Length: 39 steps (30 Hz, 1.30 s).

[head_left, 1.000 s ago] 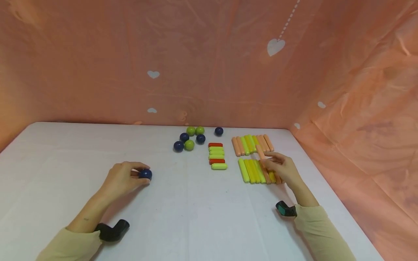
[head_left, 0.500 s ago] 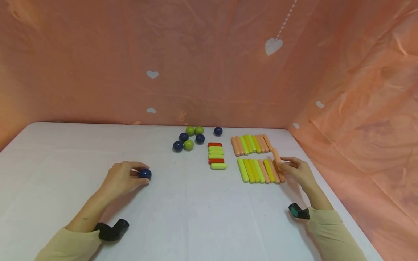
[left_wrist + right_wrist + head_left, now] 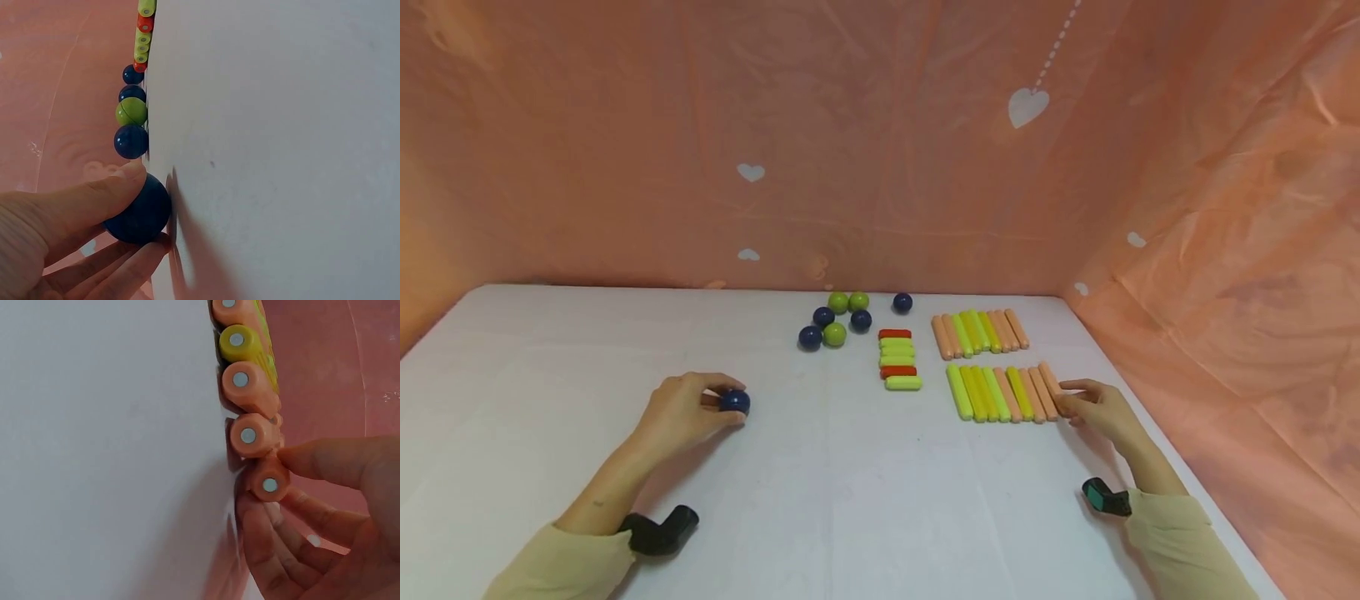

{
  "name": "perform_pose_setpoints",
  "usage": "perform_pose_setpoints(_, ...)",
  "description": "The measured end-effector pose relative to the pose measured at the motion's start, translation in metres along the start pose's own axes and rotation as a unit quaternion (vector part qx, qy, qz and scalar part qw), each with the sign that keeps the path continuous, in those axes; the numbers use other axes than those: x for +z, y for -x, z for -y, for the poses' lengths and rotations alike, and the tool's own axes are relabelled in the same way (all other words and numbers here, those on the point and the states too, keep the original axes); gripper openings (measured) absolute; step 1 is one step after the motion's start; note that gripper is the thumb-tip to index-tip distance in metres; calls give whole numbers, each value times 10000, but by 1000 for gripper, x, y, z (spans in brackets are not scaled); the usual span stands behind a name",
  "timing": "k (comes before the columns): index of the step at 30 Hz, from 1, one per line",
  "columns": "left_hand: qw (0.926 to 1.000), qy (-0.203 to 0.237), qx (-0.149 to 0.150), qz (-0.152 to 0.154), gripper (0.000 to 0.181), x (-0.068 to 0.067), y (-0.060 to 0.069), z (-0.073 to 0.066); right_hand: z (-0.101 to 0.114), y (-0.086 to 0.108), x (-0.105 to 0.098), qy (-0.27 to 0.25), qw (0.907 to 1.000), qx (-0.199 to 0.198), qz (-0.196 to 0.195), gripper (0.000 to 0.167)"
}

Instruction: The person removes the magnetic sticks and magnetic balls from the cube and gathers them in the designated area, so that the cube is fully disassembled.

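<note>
In the head view my left hand (image 3: 685, 414) pinches a dark blue ball (image 3: 737, 402) at the table's left part. The left wrist view shows the same ball (image 3: 142, 212) between thumb and fingers, at the white surface. At the right, my right hand (image 3: 1101, 410) pinches a peach-orange magnetic stick (image 3: 1049, 383) at the right end of the near row of sticks (image 3: 991, 393). From the right wrist, this stick's (image 3: 280, 477) round metal end faces me. It lies close beside the neighbouring orange stick (image 3: 253, 439).
A second row of sticks (image 3: 979, 332) lies behind the near one. Left of both rows, short red and lime sticks (image 3: 897, 360) form a column. Several blue and green balls (image 3: 835, 334) sit near the back edge, and peach cloth (image 3: 880, 150) hangs behind the white table (image 3: 820, 500).
My right hand has carried the orange stick rightward and lowered it from above the near row to that row's right end. The left hand and its ball have stayed in place.
</note>
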<state>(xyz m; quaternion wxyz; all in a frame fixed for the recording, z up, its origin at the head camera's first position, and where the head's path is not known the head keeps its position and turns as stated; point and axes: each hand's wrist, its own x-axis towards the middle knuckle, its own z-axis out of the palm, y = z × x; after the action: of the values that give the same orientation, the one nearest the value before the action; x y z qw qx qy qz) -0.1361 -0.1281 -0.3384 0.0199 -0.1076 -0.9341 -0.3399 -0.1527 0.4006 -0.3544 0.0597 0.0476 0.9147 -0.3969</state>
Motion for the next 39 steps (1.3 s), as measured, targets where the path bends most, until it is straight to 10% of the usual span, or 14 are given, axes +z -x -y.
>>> perform_pose_setpoints(12, 9997, -175, 25, -173, 35, 1, 4, 8, 35, -13, 18, 450, 9968, 84, -657, 46)
perform_pose_setpoints(23, 9996, 9, 281, 74, 37, 13, 0, 0, 77, -12, 56, -411, 9946, -946, 89, 44)
perform_pose_setpoints(39, 9986, -182, 485, -133, 41, 5, 5, 3, 135, -31, 120, -833, 9563, -2402, 1441, 29)
